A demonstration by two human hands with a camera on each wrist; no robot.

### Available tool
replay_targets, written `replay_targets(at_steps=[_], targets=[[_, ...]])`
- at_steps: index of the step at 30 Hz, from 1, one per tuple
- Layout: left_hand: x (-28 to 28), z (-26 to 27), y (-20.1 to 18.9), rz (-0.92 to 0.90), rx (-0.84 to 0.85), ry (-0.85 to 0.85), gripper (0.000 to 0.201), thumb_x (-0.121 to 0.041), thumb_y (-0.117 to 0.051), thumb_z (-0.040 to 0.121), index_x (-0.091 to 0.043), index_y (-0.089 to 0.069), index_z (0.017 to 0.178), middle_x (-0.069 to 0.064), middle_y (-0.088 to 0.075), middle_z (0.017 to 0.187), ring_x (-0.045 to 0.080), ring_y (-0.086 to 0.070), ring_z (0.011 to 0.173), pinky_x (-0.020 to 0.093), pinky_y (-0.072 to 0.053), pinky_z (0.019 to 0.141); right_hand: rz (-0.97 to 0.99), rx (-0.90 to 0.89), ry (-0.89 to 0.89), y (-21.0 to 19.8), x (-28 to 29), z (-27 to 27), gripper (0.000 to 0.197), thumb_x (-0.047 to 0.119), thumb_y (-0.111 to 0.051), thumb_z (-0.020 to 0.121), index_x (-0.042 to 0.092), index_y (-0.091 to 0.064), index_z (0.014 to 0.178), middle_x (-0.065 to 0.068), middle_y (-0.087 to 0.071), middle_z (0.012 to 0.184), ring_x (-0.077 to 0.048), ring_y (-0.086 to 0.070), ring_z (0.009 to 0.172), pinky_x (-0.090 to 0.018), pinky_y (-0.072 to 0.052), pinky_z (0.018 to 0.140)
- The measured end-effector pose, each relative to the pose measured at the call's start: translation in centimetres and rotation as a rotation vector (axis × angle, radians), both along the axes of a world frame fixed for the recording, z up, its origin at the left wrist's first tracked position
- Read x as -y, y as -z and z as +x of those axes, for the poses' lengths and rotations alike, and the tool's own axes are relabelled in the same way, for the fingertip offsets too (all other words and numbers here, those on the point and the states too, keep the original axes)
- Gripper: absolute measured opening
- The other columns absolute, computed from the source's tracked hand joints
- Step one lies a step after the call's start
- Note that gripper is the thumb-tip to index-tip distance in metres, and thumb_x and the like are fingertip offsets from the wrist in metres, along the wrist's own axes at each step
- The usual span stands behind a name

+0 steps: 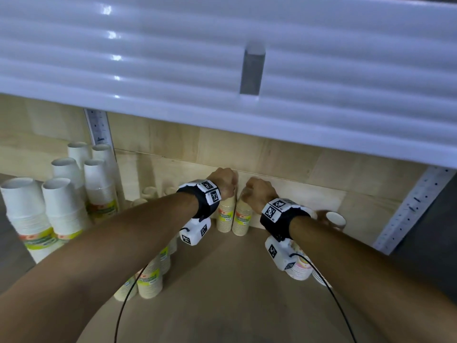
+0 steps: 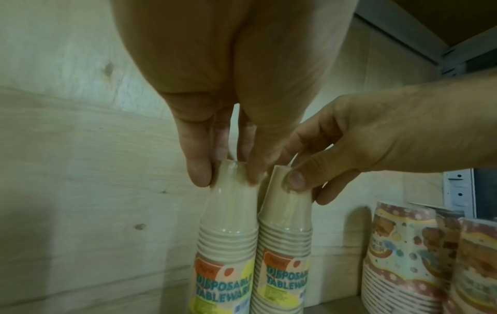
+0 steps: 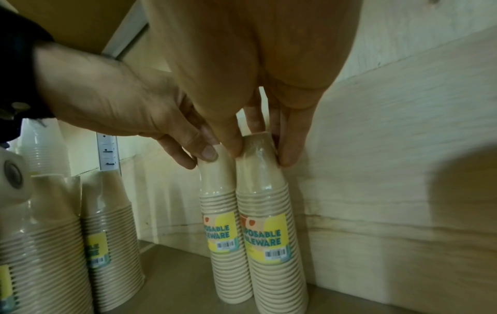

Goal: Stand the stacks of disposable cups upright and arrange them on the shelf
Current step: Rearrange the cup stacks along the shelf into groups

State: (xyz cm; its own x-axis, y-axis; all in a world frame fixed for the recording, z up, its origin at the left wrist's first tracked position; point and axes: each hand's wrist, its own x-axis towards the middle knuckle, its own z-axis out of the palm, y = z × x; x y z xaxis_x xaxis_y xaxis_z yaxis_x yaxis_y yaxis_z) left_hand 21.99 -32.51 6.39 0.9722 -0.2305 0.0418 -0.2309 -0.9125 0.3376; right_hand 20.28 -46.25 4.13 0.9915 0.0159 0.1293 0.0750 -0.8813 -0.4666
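Our left hand (image 2: 231,89) pinches the top of the left beige cup stack (image 2: 226,244) between thumb and fingers (image 2: 197,167), the fingers pointing down and bent around the upper cup. Our right hand (image 3: 242,63) grips the top of the right beige cup stack (image 3: 271,233) in the same way, fingertips (image 3: 290,153) on both sides of it. The two stacks stand upright, touching each other, at the back of the wooden shelf (image 1: 222,280) near the back wall (image 1: 284,159). Both wrists are bent down and both forearms reach forward, almost parallel. More beige stacks (image 3: 107,233) stand at the left, and patterned cup stacks (image 2: 403,255) at the right.
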Motion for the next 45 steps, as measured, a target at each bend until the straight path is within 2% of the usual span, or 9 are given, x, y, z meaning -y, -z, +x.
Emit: replay_targets(at_steps=[4,10,22,26,30,34,37,41,45], targets=[[-0.2,-0.1,-0.2,-0.052,-0.013,0.003,0.01,-0.01,-0.064,0.085,-0.007,-0.066,0.095,0.011,-0.067,0.105,0.031,-0.065,0.098,0.03,-0.047,0.069,0.001,0.013,-0.004,0.0,0.1,-0.2,0.025,0.023,-0.051,0.092,0.008,-0.061,0.109,-0.013,-0.063,0.114,-0.031,-0.06,0.102,-0.035,-0.05,0.084],[-1.5,-1.4,-1.6,-0.071,0.005,-0.015,0.033,-0.017,-0.069,0.087,-0.008,-0.064,0.119,0.01,-0.058,0.127,0.028,-0.059,0.111,0.032,-0.049,0.088,-0.036,0.052,-0.005,-0.5,-0.1,-1.2,0.042,0.026,-0.056,0.092,0.016,-0.053,0.133,-0.008,-0.047,0.141,-0.028,-0.051,0.125,-0.033,-0.043,0.101],[-8.4,-8.2,-7.9,0.157,-0.036,-0.1,0.043,-0.019,-0.073,0.087,-0.009,-0.063,0.127,0.005,-0.053,0.131,0.022,-0.054,0.117,0.024,-0.041,0.079,-0.119,0.033,-0.276,-3.4,-7.7,-5.9,0.029,0.036,-0.065,0.083,0.023,-0.064,0.109,-0.003,-0.065,0.108,-0.024,-0.063,0.099,-0.037,-0.053,0.087],[-11.5,-10.8,-8.5,0.252,-0.105,-0.154,0.035,-0.018,-0.072,0.087,-0.002,-0.068,0.118,0.006,-0.059,0.103,0.016,-0.055,0.08,0.019,-0.041,0.055,-0.084,0.014,-0.388,-3.9,-10.7,-8.1,0.014,0.037,-0.064,0.082,0.032,-0.061,0.094,-0.003,-0.067,0.099,-0.026,-0.065,0.093,-0.034,-0.054,0.083],[-14.6,-13.4,-7.9,0.281,-0.134,-0.212,0.026,-0.017,-0.075,0.081,-0.006,-0.071,0.104,0.007,-0.07,0.105,0.018,-0.061,0.08,0.027,-0.054,0.069,-0.082,-0.004,-0.485,-4.1,-13.4,-10.5,0.014,0.04,-0.066,0.08,0.033,-0.064,0.092,-0.006,-0.066,0.109,-0.026,-0.064,0.096,-0.033,-0.054,0.086],[-15.7,-15.8,-6.7,0.348,-0.194,-0.227,0.031,-0.011,-0.073,0.079,-0.003,-0.073,0.108,0.013,-0.071,0.1,0.02,-0.057,0.074,0.024,-0.044,0.057,-0.059,-0.047,-0.547,-3.6,-15.4,-12.6,0.01,0.032,-0.073,0.077,0.028,-0.066,0.084,0.001,-0.066,0.092,-0.022,-0.064,0.089,-0.03,-0.053,0.077],[-16.1,-16.9,-5.4,0.369,-0.208,-0.213,0.032,-0.019,-0.075,0.078,-0.007,-0.074,0.108,0.009,-0.07,0.099,0.022,-0.067,0.086,0.03,-0.053,0.068,-0.076,-0.057,-0.56,-2.8,-16.6,-13.8,0.012,0.03,-0.074,0.075,0.024,-0.069,0.084,0.001,-0.066,0.087,-0.023,-0.066,0.088,-0.031,-0.055,0.077],[-17.0,-17.7,-3.4,0.357,-0.174,-0.223,0.014,-0.02,-0.075,0.082,-0.025,-0.063,0.077,0.002,-0.065,0.101,0.016,-0.059,0.085,0.024,-0.05,0.074,-0.089,-0.048,-0.599,-2.1,-17.7,-14.5,0.008,0.031,-0.071,0.077,0.025,-0.067,0.075,-0.003,-0.071,0.087,-0.024,-0.067,0.09,-0.033,-0.055,0.078],[-17.2,-17.9,-2.5,0.367,-0.223,-0.187,0.03,-0.021,-0.072,0.085,-0.005,-0.073,0.111,0.011,-0.07,0.115,0.017,-0.057,0.086,0.023,-0.046,0.069,-0.146,-0.054,-0.576,-1.4,-18.2,-14.6,0.016,0.021,-0.069,0.081,0.012,-0.073,0.093,-0.01,-0.072,0.1,-0.028,-0.066,0.093,-0.027,-0.048,0.07]])
